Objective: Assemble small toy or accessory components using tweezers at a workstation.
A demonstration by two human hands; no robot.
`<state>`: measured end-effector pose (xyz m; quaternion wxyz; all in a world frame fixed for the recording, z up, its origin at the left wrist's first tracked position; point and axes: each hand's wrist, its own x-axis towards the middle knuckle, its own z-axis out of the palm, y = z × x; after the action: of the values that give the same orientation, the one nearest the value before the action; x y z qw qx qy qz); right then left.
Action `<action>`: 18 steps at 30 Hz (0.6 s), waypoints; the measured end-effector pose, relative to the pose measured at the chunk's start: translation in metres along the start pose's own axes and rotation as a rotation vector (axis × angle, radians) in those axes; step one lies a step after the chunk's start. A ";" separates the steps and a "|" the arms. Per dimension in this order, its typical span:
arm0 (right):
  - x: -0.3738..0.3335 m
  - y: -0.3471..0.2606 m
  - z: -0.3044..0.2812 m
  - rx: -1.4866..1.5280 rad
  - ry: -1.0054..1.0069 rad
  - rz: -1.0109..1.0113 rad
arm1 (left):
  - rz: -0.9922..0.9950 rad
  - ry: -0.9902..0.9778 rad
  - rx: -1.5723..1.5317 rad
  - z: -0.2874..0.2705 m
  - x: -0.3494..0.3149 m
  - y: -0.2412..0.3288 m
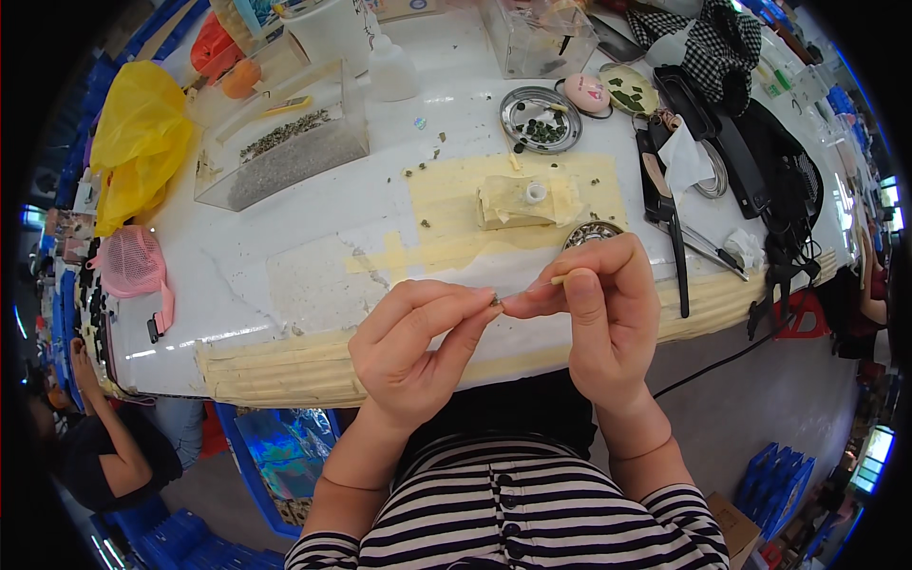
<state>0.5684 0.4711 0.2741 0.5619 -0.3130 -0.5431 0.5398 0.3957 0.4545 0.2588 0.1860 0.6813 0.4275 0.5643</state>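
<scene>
Two hands in, centre of frame, above the near edge of one white table [223, 285]. Left hand [408, 351]: thumb and index fingers pinched on 1 tiny dark piece [495, 299], held up off the table just left of the right fingertips; too small to tell what kind. Right hand [613, 328]: fingers grasping 1 thin stick [559, 280], pale yellow end between thumb and index, pointing left toward the piece. Just behind the right hand, 1 small metal bowl [594, 223], partly hidden. Centre, 1 taped block [499, 209] with 1 white ring [536, 193] on top. Upper centre-right, 1 round metal dish [546, 149] with many dark bits, beside 1 pink oval thing [586, 92]. Two clear boxes: 1 upper left [299, 176] with grey grains, 1 top centre [540, 52]. One white squeeze bottle [392, 71] top, left of centre. Far left: 1 yellow bag [142, 133], 1 pink mesh thing [131, 261].
</scene>
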 end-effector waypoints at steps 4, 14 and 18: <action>0.000 0.000 0.000 -0.009 -0.008 -0.017 | -0.004 0.004 0.001 0.000 0.000 0.000; -0.001 0.001 0.000 0.001 0.000 -0.042 | -0.013 0.010 0.003 0.001 0.000 0.000; -0.001 0.001 -0.001 0.000 0.000 -0.035 | -0.019 0.010 -0.003 0.001 0.000 -0.001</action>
<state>0.5689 0.4705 0.2729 0.5711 -0.3034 -0.5486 0.5300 0.3965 0.4548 0.2578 0.1902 0.6741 0.4341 0.5665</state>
